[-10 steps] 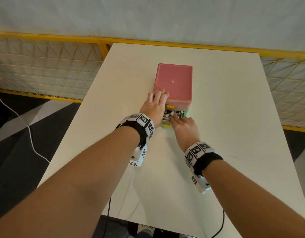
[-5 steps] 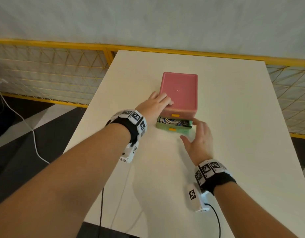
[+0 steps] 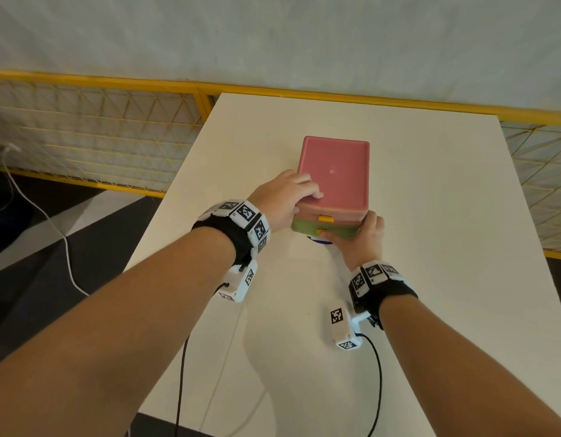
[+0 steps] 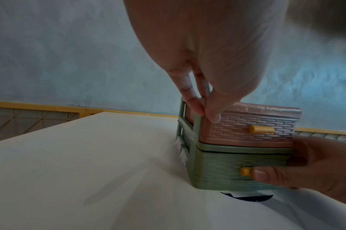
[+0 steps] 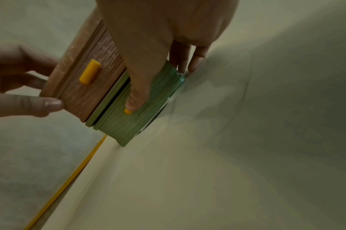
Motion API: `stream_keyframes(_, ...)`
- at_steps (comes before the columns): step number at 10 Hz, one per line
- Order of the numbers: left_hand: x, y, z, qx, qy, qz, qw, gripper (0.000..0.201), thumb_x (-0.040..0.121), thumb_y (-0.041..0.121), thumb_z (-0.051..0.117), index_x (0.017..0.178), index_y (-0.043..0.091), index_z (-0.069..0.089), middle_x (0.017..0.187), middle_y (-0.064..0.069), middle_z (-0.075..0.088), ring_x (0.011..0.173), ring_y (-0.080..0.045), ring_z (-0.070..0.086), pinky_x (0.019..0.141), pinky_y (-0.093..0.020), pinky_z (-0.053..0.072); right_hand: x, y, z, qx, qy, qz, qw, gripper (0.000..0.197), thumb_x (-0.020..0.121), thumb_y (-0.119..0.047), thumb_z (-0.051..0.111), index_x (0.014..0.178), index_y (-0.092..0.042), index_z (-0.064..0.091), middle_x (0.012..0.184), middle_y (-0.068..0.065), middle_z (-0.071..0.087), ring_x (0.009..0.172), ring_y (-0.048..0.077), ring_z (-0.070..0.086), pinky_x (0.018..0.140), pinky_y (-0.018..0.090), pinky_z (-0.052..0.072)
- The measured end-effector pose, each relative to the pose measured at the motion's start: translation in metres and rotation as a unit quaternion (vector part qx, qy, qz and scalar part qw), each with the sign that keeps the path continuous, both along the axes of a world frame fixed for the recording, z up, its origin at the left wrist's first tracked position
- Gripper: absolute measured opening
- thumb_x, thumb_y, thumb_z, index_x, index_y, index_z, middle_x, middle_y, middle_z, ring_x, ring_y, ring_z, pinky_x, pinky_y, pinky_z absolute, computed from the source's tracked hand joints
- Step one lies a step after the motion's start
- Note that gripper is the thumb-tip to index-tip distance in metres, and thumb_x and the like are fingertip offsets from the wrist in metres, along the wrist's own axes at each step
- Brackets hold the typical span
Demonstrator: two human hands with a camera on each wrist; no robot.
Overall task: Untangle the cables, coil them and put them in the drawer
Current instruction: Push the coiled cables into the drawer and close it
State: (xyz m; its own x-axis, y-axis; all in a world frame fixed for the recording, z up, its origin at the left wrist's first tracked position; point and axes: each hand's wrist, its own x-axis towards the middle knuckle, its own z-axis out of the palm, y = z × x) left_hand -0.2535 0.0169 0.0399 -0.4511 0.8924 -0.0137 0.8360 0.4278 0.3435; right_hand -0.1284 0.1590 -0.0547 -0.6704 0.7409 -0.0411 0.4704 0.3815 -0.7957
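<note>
Drawer box [image 3: 334, 175] on table [image 3: 430, 279], left hand [image 3: 282, 203] at its left, right hand [image 3: 361, 244] before lower drawer [image 4: 237, 165].

The left hand [image 3: 283, 205] grips a corner of the pink box [image 3: 334, 175] while the right hand [image 3: 362, 244] presses the green drawer [image 3: 307, 228] front.

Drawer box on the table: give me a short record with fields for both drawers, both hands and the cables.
pink drawer: shut
green drawer: pushed in, flush or nearly
left hand: grips the box's top left front corner
right hand: thumb presses the green drawer's front by its yellow knob
cables: none in view
</note>
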Motion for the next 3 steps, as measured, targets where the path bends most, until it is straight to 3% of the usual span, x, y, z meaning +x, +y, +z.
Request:
stream_keyframes(1,0.002,-0.005,-0.005,-0.005,-0.020,-0.005,1.000,0.058,0.086,-0.011,0.053,0.134,0.021,0.055,0.132,0.006,0.050,0.119,-0.015,0.039,0.094,-0.039,0.047,0.003,0.001,0.001,0.003,-0.009,0.008,1.000,0.085,0.056,-0.035,0.088,0.120,-0.003,0.044,0.118,0.013,0.046,0.101,0.028,0.053,0.086,0.042,0.049)
stream_keyframes(2,0.007,-0.012,0.001,0.029,-0.079,0.006,0.996,0.064,0.089,-0.012,0.046,0.144,0.020,0.045,0.150,0.001,0.041,0.138,-0.017,0.032,0.113,-0.026,0.026,0.009,0.003,0.012,0.014,-0.033,0.038,0.999,0.084,0.062,-0.027,0.086,0.130,-0.006,0.041,0.126,0.014,0.042,0.110,0.031,0.051,0.093,0.042,0.047)
stream_keyframes(3,0.011,-0.042,0.001,0.188,-0.105,0.148,0.965,0.064,0.090,-0.008,0.050,0.147,0.019,0.040,0.153,0.000,0.036,0.140,-0.014,0.034,0.116,-0.036,0.032,0.023,0.018,0.034,0.035,-0.013,0.052,0.998,0.080,0.072,-0.012,0.076,0.140,-0.013,0.033,0.135,0.014,0.034,0.121,0.030,0.045,0.102,0.038,0.040)
